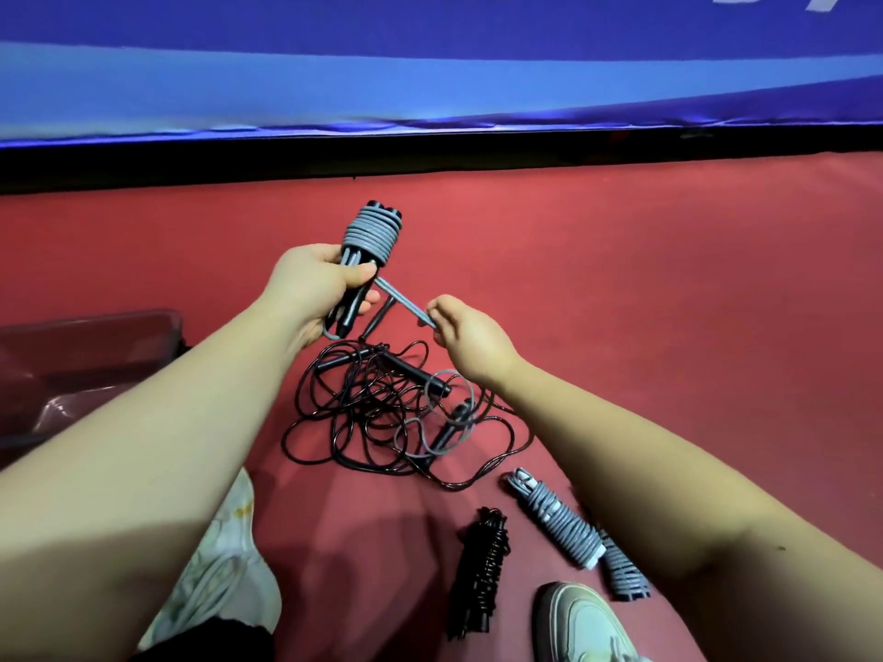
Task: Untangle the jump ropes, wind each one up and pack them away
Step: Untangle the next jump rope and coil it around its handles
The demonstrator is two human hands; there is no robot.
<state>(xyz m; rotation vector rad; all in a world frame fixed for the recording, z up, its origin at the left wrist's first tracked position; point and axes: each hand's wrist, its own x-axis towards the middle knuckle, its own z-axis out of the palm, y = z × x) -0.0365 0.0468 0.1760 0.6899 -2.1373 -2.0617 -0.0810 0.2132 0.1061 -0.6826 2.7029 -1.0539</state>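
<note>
1. left hand [315,284] is clenched round a pair of black handles [351,305], held up over the red floor [669,289], handles tilted a bit off upright.
2. grey rope [372,236] is coiled tight round the upper part of those handles.
3. right hand [470,339] pinches the free grey strand [403,303] at its fingertips; the strand runs taut from the coil down to the pinch.
4. below the hands a tangle of black ropes [382,413] lies on the floor with several black handles in it; a loose grey loop [449,389] lies across it.
5. nearer the person, right of the tangle: wound grey bundle [556,520] on the floor, second grey bundle [621,573] touching it, partly hidden by the right forearm.
6. wound black bundle [482,566] lies just left of those, apart from them.
7. clear bin [95,336] on the floor at far left, partly behind the left arm.
8. blue barrier [430,64] along the far edge of the floor.
</note>
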